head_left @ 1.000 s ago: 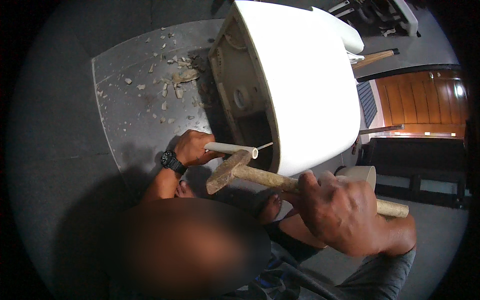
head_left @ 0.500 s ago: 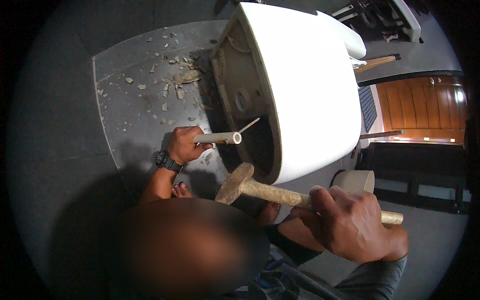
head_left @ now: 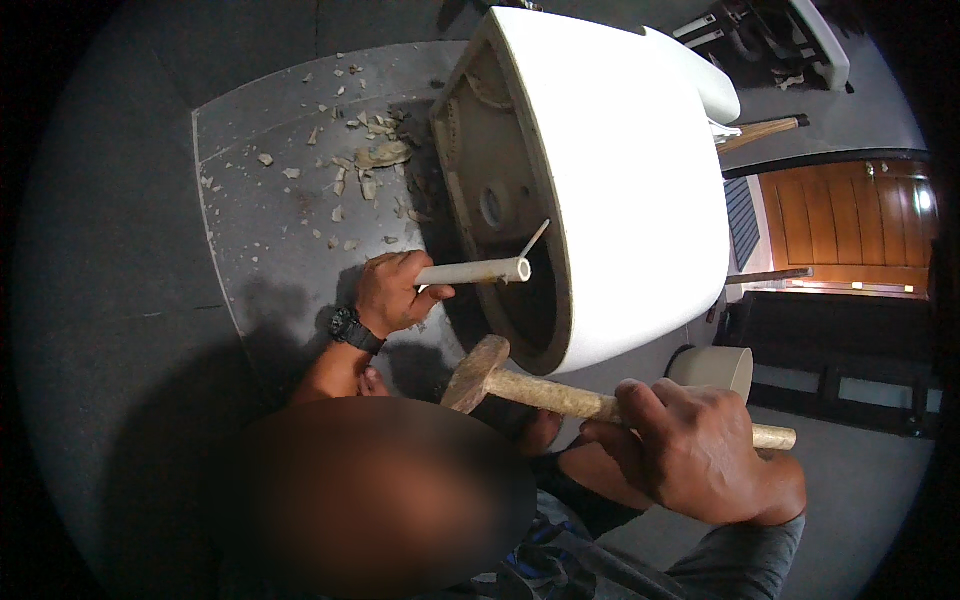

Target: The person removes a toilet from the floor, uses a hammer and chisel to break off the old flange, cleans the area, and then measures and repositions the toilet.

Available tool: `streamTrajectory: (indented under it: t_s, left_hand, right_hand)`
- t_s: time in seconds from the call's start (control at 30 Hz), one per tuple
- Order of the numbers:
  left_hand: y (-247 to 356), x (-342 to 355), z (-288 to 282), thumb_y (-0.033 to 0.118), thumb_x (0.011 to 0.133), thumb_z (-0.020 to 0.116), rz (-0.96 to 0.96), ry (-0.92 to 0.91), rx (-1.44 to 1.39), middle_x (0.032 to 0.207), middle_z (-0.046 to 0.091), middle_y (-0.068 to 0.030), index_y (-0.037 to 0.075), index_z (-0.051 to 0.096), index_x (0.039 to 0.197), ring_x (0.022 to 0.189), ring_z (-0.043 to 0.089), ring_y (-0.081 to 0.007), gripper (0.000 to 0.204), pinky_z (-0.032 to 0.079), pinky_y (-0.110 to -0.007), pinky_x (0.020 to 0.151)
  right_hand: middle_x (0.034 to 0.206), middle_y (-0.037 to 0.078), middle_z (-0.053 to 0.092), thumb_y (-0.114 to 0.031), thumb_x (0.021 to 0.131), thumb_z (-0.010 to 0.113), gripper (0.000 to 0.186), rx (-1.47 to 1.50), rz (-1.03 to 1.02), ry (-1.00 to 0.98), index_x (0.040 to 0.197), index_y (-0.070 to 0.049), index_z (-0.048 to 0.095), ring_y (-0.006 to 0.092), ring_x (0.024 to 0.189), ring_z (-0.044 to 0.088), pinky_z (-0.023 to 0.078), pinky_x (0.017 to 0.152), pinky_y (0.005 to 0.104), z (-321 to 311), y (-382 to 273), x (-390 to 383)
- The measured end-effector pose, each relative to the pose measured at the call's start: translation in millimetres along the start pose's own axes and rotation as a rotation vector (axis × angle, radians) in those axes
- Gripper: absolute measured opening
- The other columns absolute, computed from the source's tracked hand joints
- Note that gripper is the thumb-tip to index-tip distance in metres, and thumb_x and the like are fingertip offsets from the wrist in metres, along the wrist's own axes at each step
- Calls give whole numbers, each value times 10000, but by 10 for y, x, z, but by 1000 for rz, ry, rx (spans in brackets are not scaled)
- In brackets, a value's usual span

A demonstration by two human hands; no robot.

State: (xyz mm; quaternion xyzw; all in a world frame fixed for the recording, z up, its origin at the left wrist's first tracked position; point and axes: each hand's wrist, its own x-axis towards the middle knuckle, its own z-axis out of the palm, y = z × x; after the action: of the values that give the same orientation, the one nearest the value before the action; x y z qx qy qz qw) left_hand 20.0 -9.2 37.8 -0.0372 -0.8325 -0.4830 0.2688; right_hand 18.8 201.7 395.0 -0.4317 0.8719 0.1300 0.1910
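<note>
My left hand, with a black watch at the wrist, is closed around a white plastic pipe. The pipe's open end points right, in front of the hollow underside of a white toilet bowl that lies tipped over on the floor. A thin pale strip sticks out beside the pipe's end; where it is fixed is hidden. My right hand grips the handle of a worn hammer. The hammer's head is below the pipe, apart from it and near the bowl's lower rim.
Broken pale chips lie scattered on the grey tiled floor left of the bowl. At right stand a cream bucket and a dark cabinet. A wooden door is beyond. My bare feet are close below the bowl.
My left hand and the pipe have shifted a little right, closer over the bowl's opening. The hammer has stayed nearly in place, and the whole view has moved slightly.
</note>
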Motion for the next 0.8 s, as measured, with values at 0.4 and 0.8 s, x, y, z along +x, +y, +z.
streamTrajectory:
  t_s: [0.4, 0.8]
  left_hand:
    - [70, 35, -59, 549, 924, 656, -139, -112, -85, 662, 631, -198, 37, 623, 843, 666, 663, -420, 519, 504, -476, 583]
    - [-146, -71, 61, 301, 770, 768, -273, -216, -224, 753, 670, -162, 87, 643, 954, 748, 667, -416, 309, 522, -462, 673]
  right_hand:
    - [685, 98, 623, -326, 904, 749, 331, 12, 22, -10, 971, -39, 599, 262, 518, 626, 439, 440, 387, -62, 12, 62]
    - [651, 116, 585, -378, 959, 651, 345, -184, 90, 112, 940, -50, 549, 290, 472, 608, 474, 437, 406, -118, -113, 343]
